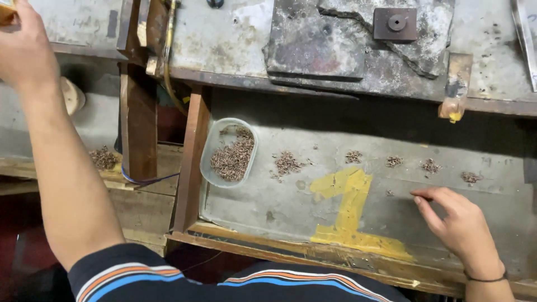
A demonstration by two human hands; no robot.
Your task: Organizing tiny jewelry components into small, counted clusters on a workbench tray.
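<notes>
Small brown metal bits [429, 165] lie in piles on a worn grey table [268, 196]; right hand [456, 223] pinches fingers narrow beside them, left hand [25, 50] raised, grip unclear.

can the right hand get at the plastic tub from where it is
Probably yes. The right hand rests on the tray, and the tub lies open-topped to its left. Only small loose piles lie between them, nothing tall.

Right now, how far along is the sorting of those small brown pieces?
Done: five small piles sit in a row on the grey tray. In hand: right hand pinches near the fourth pile; left hand is raised, holding something at the frame edge. Left: the clear plastic container holds many pieces.
</notes>
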